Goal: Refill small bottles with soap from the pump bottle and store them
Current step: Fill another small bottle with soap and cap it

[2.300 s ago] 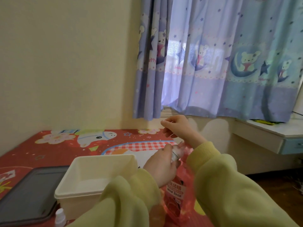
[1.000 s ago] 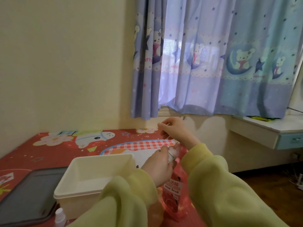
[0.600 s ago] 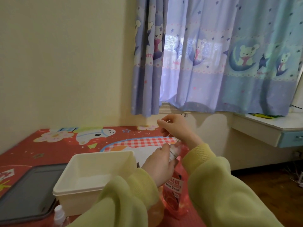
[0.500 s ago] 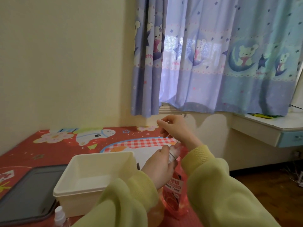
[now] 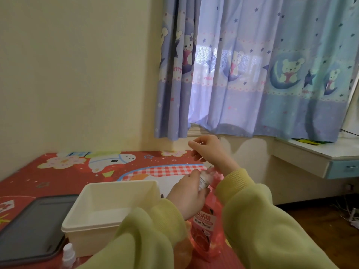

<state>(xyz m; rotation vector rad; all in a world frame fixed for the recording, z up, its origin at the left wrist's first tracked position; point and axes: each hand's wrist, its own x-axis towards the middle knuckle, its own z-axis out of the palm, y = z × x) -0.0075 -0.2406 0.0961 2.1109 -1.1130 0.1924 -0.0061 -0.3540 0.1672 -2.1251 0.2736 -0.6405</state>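
Note:
My left hand (image 5: 187, 197) is closed around a small clear bottle (image 5: 205, 179) and holds it tilted against the top of the pink pump bottle (image 5: 205, 232), which stands on the red mat. My right hand (image 5: 206, 150) hovers just above, fingers loosely curled, with its wrist over the pump's top. The pump head itself is hidden behind my hands. Whether the right fingers pinch anything is unclear. Another small bottle with a white cap (image 5: 68, 254) stands at the bottom left.
A white plastic tub (image 5: 110, 228) sits left of my hands, with a grey tray (image 5: 31, 228) beside it. The red cartoon mat (image 5: 58, 177) runs back to the wall. A white shelf with a blue drawer (image 5: 330, 160) juts out at the right, under the curtain.
Both hands stay at the pump bottle in nearly the same pose. The right hand shifts only slightly up and down above the pump top.

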